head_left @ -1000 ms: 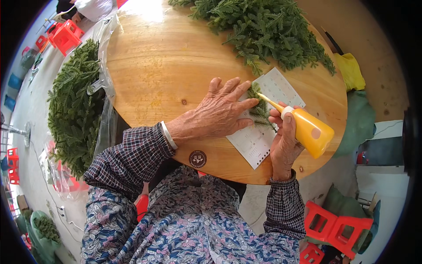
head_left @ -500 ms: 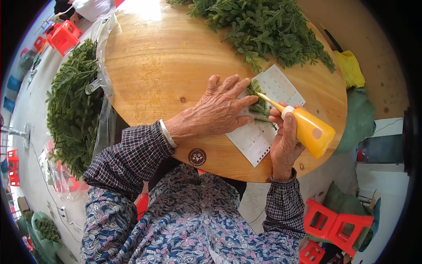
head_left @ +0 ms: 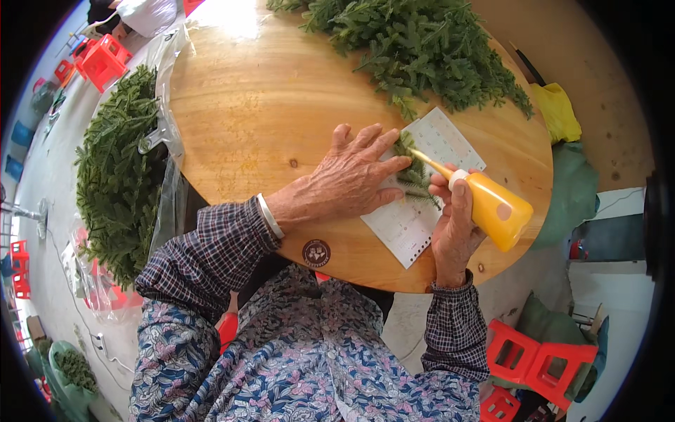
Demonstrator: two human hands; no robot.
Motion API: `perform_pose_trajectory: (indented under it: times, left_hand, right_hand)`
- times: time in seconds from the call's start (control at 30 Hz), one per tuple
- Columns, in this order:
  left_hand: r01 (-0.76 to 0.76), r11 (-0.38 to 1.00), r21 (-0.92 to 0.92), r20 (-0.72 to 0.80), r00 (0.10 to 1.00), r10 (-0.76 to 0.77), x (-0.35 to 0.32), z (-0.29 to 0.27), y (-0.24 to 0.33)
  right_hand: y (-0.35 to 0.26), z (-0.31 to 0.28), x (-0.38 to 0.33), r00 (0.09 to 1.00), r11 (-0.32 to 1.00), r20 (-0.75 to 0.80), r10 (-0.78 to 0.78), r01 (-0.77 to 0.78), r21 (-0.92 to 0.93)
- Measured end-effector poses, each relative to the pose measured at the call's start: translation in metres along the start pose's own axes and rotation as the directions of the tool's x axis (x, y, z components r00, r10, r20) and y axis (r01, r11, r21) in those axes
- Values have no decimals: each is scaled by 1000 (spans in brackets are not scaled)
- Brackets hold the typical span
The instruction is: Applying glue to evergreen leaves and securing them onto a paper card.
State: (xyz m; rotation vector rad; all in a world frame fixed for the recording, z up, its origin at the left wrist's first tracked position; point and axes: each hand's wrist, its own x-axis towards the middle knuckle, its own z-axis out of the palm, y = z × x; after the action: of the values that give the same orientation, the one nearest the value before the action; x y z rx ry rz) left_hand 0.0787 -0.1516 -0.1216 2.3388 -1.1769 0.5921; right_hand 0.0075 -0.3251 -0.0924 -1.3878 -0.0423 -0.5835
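A small green conifer sprig (head_left: 416, 172) lies on a printed white sheet (head_left: 397, 228) with punched holes along one edge. My left hand (head_left: 344, 172) rests over the wooden table and the sheet's left side. Its fingers are spread, with the fingertips at the sprig's left edge. Wrapped round a yellow squeeze bottle (head_left: 500, 211) with a long narrow nozzle is my right hand (head_left: 453, 228). The bottle is tilted, and its nozzle tip points left onto the upper part of the sprig. Whether anything flows from the tip is too small to tell.
A large heap of conifer branches (head_left: 422, 53) covers the far side of the round wooden table (head_left: 239, 126). More greenery (head_left: 119, 176) stands at the left beside clear plastic sheeting (head_left: 169, 197). Red stools (head_left: 541, 359) stand at the lower right, near green sacks and a yellow cloth (head_left: 559, 112).
The view has shifted slightly. My hands, the bottle and the sprig hold nearly the same places; the nozzle tip stays at the sprig.
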Motion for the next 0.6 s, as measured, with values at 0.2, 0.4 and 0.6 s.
perform_pose_trajectory:
  times: [0.2,0.4,0.6]
  left_hand:
    - [54,998,-19,119,992,-52,2,-9,3]
    - [-28,999,-28,-81,996,26,-1,6,-5]
    - [-27,999,-18,-58,998,26,-2,6,-5]
  right_hand:
    - [-2,1,-4,999,1000,-24,22,-22,14]
    - [-1,1,-4,999,999,-24,29,-28,18]
    - [0,-1,-6,998,999,-47,33,-31,31]
